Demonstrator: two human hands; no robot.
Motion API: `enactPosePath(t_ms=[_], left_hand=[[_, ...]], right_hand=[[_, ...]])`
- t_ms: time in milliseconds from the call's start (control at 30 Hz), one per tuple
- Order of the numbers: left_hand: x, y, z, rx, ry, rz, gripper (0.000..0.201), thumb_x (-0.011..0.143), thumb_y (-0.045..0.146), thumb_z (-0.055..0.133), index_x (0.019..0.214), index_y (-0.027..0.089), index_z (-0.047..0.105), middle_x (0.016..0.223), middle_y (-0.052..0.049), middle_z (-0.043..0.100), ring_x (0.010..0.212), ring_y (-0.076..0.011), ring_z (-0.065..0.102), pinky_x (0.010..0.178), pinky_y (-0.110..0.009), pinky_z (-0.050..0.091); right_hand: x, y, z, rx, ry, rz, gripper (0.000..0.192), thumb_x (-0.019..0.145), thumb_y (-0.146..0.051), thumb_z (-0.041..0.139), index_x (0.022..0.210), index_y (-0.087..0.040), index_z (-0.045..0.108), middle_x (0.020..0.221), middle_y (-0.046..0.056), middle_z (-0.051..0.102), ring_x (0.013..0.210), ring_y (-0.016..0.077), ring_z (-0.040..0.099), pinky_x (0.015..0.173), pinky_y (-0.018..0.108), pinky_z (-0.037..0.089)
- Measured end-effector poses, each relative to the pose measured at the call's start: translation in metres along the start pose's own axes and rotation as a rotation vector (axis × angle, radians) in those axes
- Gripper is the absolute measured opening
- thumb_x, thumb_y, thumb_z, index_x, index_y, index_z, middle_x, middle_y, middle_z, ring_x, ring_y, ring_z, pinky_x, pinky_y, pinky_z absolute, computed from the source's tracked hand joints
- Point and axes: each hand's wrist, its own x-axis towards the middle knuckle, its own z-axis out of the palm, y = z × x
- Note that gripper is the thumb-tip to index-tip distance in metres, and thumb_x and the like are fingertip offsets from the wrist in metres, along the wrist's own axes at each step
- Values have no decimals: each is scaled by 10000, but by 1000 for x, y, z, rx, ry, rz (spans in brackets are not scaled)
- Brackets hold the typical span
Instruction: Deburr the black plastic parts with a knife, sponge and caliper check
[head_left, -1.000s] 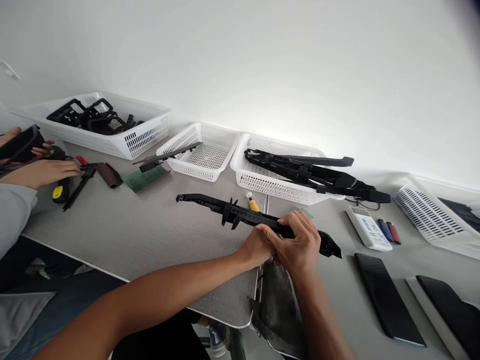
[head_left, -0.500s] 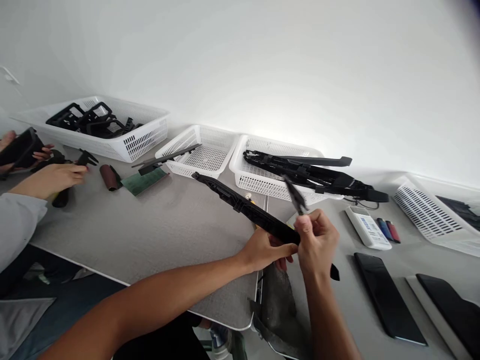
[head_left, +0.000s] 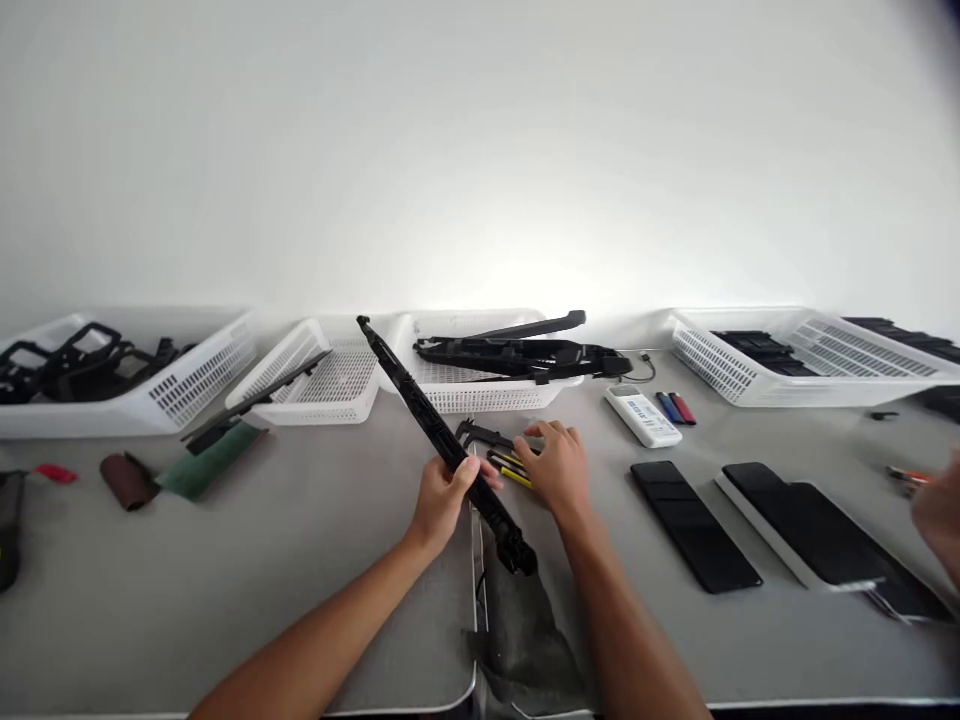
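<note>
My left hand (head_left: 442, 500) is wrapped round a long, narrow black plastic part (head_left: 424, 415), ribbed along its length. It slants from upper left to lower right above the table. My right hand (head_left: 556, 468) is low over the table just right of the part, with fingers bent and apart and nothing visibly gripped. Its fingertips are beside a black caliper (head_left: 484, 435) and some black-and-yellow tools (head_left: 510, 470), whose right ends it partly hides; whether it touches them I cannot tell.
White baskets (head_left: 352, 412) with black parts line the wall. Green sandpaper (head_left: 210, 462) and a brown roll (head_left: 129, 482) are at left. A white device (head_left: 643, 416), two lighters (head_left: 675, 407) and a black phone (head_left: 696, 525) are at right. Another person's hand (head_left: 937, 515) shows at the right edge.
My right hand has lowered to the table; the pointed dark tool it held up no longer shows in it. The long part now stands steeper in my left hand. The view has swung right.
</note>
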Motion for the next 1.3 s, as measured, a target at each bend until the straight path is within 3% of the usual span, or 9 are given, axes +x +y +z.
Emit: enactPosePath(t_ms=[267,400,467,567,700,800,933,1167,1300], left_hand=[[17,17,-4,-181,150,-78,642,873,767,677,690,153,629,610,-33,647,496,-139,605,479,-236,477],[50,52,16,-123,51,65,564,941,729,619,1029,178,694,1066,-120,758,746,-205,742,502,-256,549],[73,69,28,61,-98,75,572,935,648,686,1321,227,680,1479,-171,638,1048,-290,759,599,-299,629],[100,86,40,230,-230,48,586,958,583,676,1439,248,670,1721,-155,400,1362,-385,628,849,-402,669],[105,91,32,526,-272,202,485,990,517,650,1371,232,739,1605,-141,574,1435,-360,579,1128,-475,532],[100,89,-3,807,-238,264,457,1022,530,584,1318,234,767,1433,-115,722,1383,-327,625,1173,-479,481],[98,107,-85,1334,-15,126,447,1037,477,498,1317,241,753,1433,-74,726,1367,-271,633,1139,-383,492],[52,161,-229,1661,469,-219,502,828,390,619,1160,37,749,1270,-364,710,1312,-608,585,1068,-741,407],[18,157,-268,1662,482,-430,440,946,464,482,1129,150,729,1151,-248,777,1133,-472,724,896,-543,560]], right_hand=[[1,-22,5,-38,-97,79,134,972,-288,666,888,-212,738,974,75,768,1025,275,611,843,362,373],[-1,-23,6,-38,-110,79,97,962,-244,664,931,-215,752,1018,89,756,1056,284,608,866,374,378],[-3,-23,7,-47,-121,67,105,961,-238,661,980,-217,762,1051,95,746,1081,292,604,879,381,384],[-5,-20,9,-60,-138,47,136,961,-230,657,1036,-219,770,1085,101,733,1095,297,601,884,388,396],[-6,-17,12,-57,-145,26,164,951,-213,665,1068,-213,781,1096,109,726,1103,309,605,887,393,431],[-5,-16,12,-37,-143,23,172,949,-217,676,1080,-210,788,1104,116,733,1108,316,613,912,395,456],[-3,-19,10,1,-142,42,147,976,-269,671,1036,-213,793,1045,116,773,1069,321,641,891,396,467],[2,-30,2,90,-160,102,246,991,-452,678,912,-237,768,929,74,799,857,251,710,661,314,404],[3,-36,-2,222,-167,133,353,997,-540,636,850,-234,734,933,63,792,826,234,708,616,298,368]])
